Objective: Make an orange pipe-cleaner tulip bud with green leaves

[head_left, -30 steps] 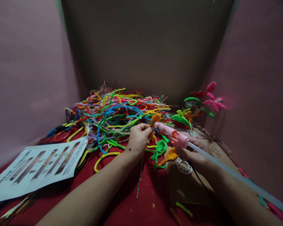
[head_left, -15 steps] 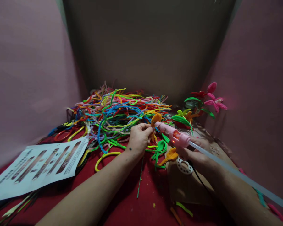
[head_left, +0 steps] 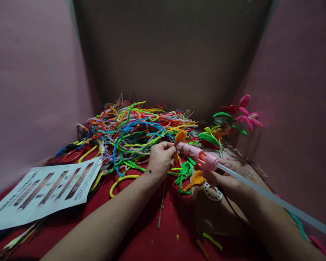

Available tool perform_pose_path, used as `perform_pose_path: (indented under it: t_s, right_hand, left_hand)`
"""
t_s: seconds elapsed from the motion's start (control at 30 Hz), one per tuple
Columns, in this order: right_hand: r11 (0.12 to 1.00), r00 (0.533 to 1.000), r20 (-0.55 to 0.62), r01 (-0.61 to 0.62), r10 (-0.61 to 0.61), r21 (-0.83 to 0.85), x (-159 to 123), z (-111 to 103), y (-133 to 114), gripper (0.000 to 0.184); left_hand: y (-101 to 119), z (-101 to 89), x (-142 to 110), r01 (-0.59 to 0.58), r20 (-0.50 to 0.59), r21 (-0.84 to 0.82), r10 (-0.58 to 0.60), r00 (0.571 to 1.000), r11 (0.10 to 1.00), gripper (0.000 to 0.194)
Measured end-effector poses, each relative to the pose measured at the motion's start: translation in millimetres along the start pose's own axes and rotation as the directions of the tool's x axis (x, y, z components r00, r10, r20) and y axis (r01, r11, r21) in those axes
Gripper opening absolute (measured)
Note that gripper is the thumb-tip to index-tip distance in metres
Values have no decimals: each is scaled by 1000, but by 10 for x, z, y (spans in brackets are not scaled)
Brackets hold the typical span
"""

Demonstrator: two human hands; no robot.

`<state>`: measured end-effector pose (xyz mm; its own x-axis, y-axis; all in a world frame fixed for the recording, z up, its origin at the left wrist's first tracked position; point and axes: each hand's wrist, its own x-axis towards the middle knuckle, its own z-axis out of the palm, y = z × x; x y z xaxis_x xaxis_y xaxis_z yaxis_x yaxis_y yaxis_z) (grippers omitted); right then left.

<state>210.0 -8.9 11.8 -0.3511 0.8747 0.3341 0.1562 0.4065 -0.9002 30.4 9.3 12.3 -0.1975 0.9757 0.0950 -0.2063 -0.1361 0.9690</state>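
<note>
My left hand (head_left: 161, 159) pinches a green-stemmed orange pipe-cleaner petal (head_left: 180, 136) near its base. In my right hand (head_left: 228, 177) is a pink hot glue gun (head_left: 199, 155) with a small lit red light and a long clear glue stick (head_left: 271, 197) sticking out of its back. The gun's nozzle points left, right at the petal's base by my left fingertips; whether it touches is too small to tell. Below the gun lie another orange petal (head_left: 197, 178) and green pipe-cleaner leaves (head_left: 185, 172).
A heap of colourful pipe cleaners (head_left: 141, 127) spreads behind my hands. Left are a printed sheet (head_left: 51, 192) and yellow-handled scissors (head_left: 122, 185). A white ring with holes (head_left: 213, 192) rests on cardboard (head_left: 217, 217). Finished pink flowers (head_left: 248, 117) stand at back right.
The orange petal has turned slightly and stands more upright, its broad face showing more. The glue gun's nozzle has shifted a touch left. Both hands stay almost in place.
</note>
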Motion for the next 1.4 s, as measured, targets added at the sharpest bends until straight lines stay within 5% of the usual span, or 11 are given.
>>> perform_pose_path:
  t_s: [0.7, 1.4]
  right_hand:
    - [997, 999, -23, -39, 41, 61, -4, -2, 4, 22]
    - [997, 1000, 20, 1, -3, 74, 23, 16, -12, 19]
  left_hand:
    - [-31, -14, 33, -5, 25, -65, 7, 1000, 998, 14]
    - [-30, -5, -9, -17, 19, 85, 15, 1000, 996, 18]
